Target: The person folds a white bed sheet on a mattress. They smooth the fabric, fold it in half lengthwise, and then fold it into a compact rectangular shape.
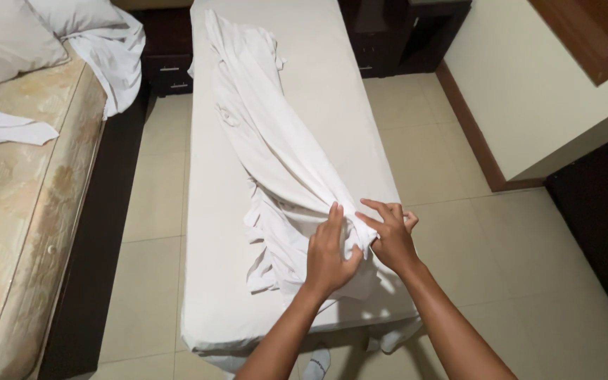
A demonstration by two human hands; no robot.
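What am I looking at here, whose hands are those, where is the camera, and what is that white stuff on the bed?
There is no machine here: this is a single picture from a camera worn on a person's head, looking down, so the two bare arms coming up from the bottom edge are that person's own. The left hand and the right hand are close together, both pinching the bunched near end of a long white cloth. That cloth, probably a sheet or cover, lies crumpled lengthwise along a narrow bed with a white fitted sheet, stretching away toward the far end. To the left stands a second bed with a bare patterned mattress, carrying a pillow and more loose white linen. Between and around the beds is a pale tiled floor, with dark furniture at the far wall.
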